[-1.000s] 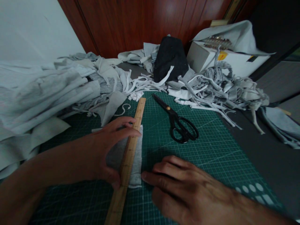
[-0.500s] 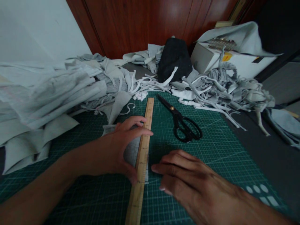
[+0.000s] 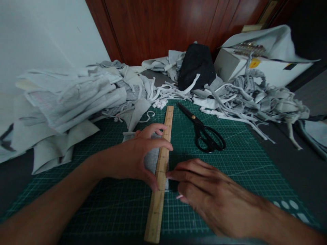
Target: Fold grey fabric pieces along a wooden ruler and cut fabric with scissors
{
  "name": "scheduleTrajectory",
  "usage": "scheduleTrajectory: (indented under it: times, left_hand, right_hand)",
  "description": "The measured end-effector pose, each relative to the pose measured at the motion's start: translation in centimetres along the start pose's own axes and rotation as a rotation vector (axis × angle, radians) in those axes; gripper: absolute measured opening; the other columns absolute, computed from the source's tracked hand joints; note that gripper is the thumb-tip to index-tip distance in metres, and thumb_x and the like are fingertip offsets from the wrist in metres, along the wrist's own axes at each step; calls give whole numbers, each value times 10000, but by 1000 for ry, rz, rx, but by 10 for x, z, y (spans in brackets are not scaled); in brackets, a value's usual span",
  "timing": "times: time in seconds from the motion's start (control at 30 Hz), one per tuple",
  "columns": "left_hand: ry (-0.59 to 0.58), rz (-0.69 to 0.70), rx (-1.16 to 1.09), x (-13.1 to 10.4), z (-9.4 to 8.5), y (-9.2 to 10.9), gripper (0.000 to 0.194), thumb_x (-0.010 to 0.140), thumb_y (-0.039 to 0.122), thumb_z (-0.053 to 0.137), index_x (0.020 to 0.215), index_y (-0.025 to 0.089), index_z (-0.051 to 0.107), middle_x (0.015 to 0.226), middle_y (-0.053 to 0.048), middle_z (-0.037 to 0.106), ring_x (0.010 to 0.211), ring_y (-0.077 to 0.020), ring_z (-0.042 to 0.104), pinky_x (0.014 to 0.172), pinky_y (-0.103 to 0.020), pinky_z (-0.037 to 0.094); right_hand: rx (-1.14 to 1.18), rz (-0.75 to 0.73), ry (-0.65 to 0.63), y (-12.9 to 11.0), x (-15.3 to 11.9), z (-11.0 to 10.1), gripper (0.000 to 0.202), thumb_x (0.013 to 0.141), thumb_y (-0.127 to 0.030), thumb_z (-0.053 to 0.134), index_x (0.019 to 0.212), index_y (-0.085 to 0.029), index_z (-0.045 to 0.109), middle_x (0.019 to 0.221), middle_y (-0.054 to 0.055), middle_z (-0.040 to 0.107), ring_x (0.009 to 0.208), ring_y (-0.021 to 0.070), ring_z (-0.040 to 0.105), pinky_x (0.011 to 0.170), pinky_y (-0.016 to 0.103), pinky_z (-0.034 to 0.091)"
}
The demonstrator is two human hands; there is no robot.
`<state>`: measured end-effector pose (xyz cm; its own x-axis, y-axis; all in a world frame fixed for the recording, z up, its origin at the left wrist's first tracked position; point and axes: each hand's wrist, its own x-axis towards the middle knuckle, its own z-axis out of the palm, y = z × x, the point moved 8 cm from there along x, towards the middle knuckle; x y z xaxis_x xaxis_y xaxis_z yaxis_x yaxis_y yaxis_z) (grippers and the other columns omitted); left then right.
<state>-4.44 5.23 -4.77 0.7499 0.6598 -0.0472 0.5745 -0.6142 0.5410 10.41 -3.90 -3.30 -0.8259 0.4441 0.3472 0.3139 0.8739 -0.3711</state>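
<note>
Fingers spread, the left hand (image 3: 139, 154) spans a flat wooden ruler (image 3: 161, 174), its markings unreadable, over gray cloth (image 3: 152, 160); at right, the right hand (image 3: 211, 189) bends, grip unclear.

Setting: I am working in a small sewing or fabric-cutting workspace; whether home or commercial, I am not managing to tell. Evidence: a green gridded cutting mat (image 3: 245, 166) is covering part of a dark grey tabletop (image 3: 286, 170) before me. On it, a wooden ruler (image 3: 161, 173) and black tailor's shears (image 3: 200, 125) are lying. Stacked cloth pieces (image 3: 97, 95) and tangled fabric strips (image 3: 235, 98) are crowding its far side.
</note>
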Motion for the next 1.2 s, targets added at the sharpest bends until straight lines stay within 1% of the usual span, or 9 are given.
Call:
scheduleTrajectory:
  times: [0.1,0.2,0.3,0.4,0.57,0.7,0.87,1.03,1.2]
  left_hand:
    - [-1,11,-2,0,2,-2,909,553,646,964,1340,320,647,1623,-135,297,1508,-468,359,1194,-650,408]
    - [16,22,-15,0,0,-2,889,561,646,956,1319,314,631,1593,-128,333,1495,-444,383,1191,-619,432]
    - [25,24,-20,-1,-3,0,875,552,652,954,1288,311,627,1581,-116,365,1474,-422,420,1197,-577,451]
    - [25,23,2,-1,-4,3,872,558,659,948,1284,303,622,1579,-119,386,1484,-430,413,1208,-582,439]
    - [40,12,30,-3,-5,5,876,596,662,922,1305,250,616,1568,-159,380,1481,-459,407,1185,-619,440]
    - [-1,-31,51,-6,-3,4,864,591,658,917,1305,275,618,1579,-152,387,1505,-478,374,1207,-660,405]
    - [-28,-61,75,-7,-2,3,890,611,665,905,1356,295,588,1619,-159,357,1521,-479,361,1204,-688,398]
    - [35,-46,38,-1,3,10,871,614,663,910,1341,299,600,1617,-149,372,1517,-477,374,1178,-697,422]
    - [61,-30,23,0,7,17,827,676,638,893,1354,257,611,1609,-162,385,1503,-469,382,1194,-703,382]
  right_hand:
    - [-28,0,-36,3,2,1,182,1005,-75,583,1161,-128,660,1373,145,727,1287,294,634,1092,469,548]
    - [-54,-13,-44,5,4,1,161,1014,-81,565,1139,-129,654,1384,149,715,1286,313,625,1087,494,542]
    - [-81,-29,-69,6,8,3,160,1033,-100,555,1158,-126,651,1411,158,696,1285,312,613,1069,483,541]
    - [-102,-52,-78,5,13,4,161,1050,-128,555,1176,-122,655,1404,165,695,1258,302,613,1051,469,539]
    - [-91,-67,-45,4,20,4,168,1053,-117,522,1116,-125,678,1293,169,739,1143,268,645,1012,447,543]
    - [-110,-81,-9,2,21,4,177,1051,-111,511,1077,-135,685,1200,143,763,1107,265,651,1081,460,510]
    - [-114,-76,16,1,19,2,153,1031,-109,552,1094,-125,691,1201,125,762,1120,262,658,1150,436,473]
    - [-78,-53,29,2,15,-4,163,1006,-72,549,1081,-124,684,1118,120,765,1122,258,679,1162,432,473]
    - [-80,-32,50,5,11,-8,179,999,-46,535,1062,-119,686,1059,119,761,1074,249,702,1129,421,508]
